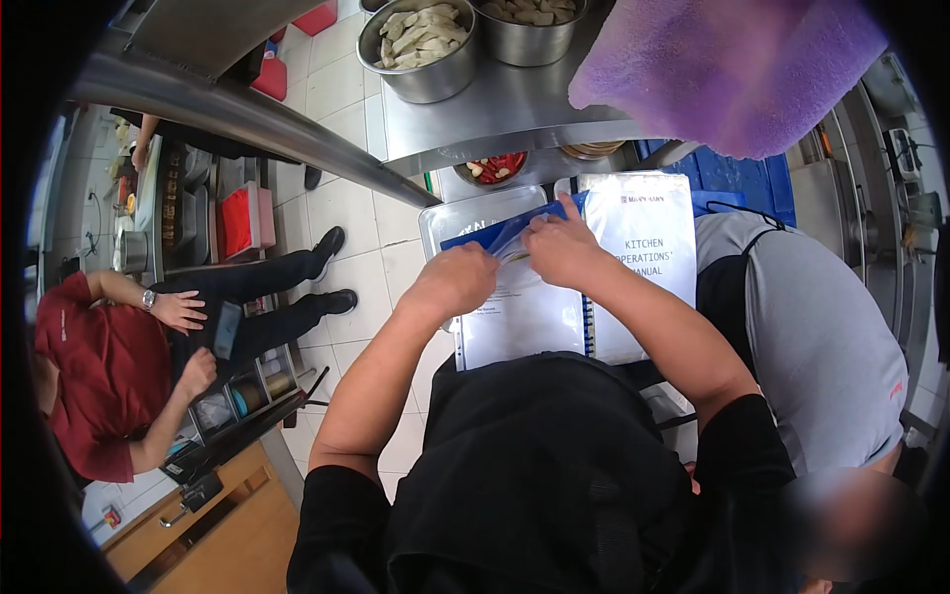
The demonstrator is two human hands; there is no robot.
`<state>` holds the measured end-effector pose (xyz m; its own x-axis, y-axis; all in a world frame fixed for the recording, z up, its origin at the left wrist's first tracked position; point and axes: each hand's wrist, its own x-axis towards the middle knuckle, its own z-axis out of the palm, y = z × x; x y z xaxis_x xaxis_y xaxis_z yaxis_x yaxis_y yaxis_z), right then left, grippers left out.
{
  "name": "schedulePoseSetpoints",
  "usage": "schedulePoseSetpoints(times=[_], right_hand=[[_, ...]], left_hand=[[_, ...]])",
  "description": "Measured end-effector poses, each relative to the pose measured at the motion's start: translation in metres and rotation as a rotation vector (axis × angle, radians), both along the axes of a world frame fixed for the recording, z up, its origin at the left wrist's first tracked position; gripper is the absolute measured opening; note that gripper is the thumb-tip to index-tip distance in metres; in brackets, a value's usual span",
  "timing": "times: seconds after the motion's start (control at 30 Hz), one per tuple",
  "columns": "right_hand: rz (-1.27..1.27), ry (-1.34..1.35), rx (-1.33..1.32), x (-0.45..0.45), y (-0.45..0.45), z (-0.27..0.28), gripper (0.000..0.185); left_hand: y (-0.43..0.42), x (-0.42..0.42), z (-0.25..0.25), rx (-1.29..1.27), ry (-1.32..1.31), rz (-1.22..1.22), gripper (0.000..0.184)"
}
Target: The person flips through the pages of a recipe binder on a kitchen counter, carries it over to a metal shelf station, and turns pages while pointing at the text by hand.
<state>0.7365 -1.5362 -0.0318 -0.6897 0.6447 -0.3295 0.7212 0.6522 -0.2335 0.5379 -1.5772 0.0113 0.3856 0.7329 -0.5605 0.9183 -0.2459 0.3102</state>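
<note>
An open ring-bound kitchen operations manual [661,223] lies in front of my body, its title page in a clear cover on the right half. A printed page [520,332] in a clear plastic sleeve makes up the left half. My left hand [457,281] is closed on the upper left edge of a plastic sleeve [511,238] with a blue band. Beside it, my right hand [560,243] pinches the same sleeve near its upper middle, fingers curled. The plastic looks wrinkled between the two hands. My fingertips are partly hidden.
Metal pots of pale cut pieces [424,45] stand on a steel counter [495,124]. A purple towel [727,74] hangs at the upper right. A bowl of red chillies [495,166] sits below. One person in grey [821,327] bends close on the right; another in red [109,366] stands left.
</note>
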Motion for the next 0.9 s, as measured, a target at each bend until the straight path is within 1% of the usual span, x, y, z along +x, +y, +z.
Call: schedulePoseSetpoints(times=[0.03, 0.07, 0.13, 0.17, 0.23, 0.37, 0.53, 0.73, 0.83, 0.9], right_hand=[[-0.024, 0.049, 0.024, -0.001, 0.0, -0.001, 0.023], [-0.032, 0.042, 0.016, -0.002, 0.001, -0.002, 0.022], [-0.046, 0.029, 0.0, -0.008, 0.003, -0.001, 0.021], [-0.017, 0.013, 0.028, -0.007, 0.002, 0.002, 0.021], [0.044, -0.017, 0.085, -0.006, -0.009, 0.012, 0.019], [0.088, 0.058, 0.027, 0.009, -0.027, 0.023, 0.02], [0.089, 0.074, -0.045, 0.015, -0.036, 0.024, 0.022], [0.089, -0.045, -0.202, 0.016, -0.038, 0.03, 0.023], [0.086, -0.023, -0.206, 0.018, -0.039, 0.031, 0.023], [0.101, -0.089, -0.232, 0.016, -0.036, 0.034, 0.02]], left_hand=[[0.0, -0.001, -0.001, 0.005, -0.027, 0.019, 0.029], [0.0, -0.002, -0.001, 0.011, -0.054, 0.038, 0.029], [0.002, 0.0, 0.0, -0.014, -0.01, 0.036, 0.03], [0.003, 0.001, 0.003, -0.028, 0.012, 0.036, 0.03], [0.003, 0.004, 0.015, -0.038, 0.046, 0.124, 0.034], [0.0, 0.006, 0.019, -0.039, 0.049, 0.21, 0.042], [-0.002, 0.007, 0.021, -0.035, 0.032, 0.233, 0.046], [-0.001, 0.009, 0.025, -0.05, 0.04, 0.228, 0.048], [-0.001, 0.01, 0.026, -0.062, 0.049, 0.215, 0.049], [0.001, 0.009, 0.026, -0.076, 0.06, 0.203, 0.049]])
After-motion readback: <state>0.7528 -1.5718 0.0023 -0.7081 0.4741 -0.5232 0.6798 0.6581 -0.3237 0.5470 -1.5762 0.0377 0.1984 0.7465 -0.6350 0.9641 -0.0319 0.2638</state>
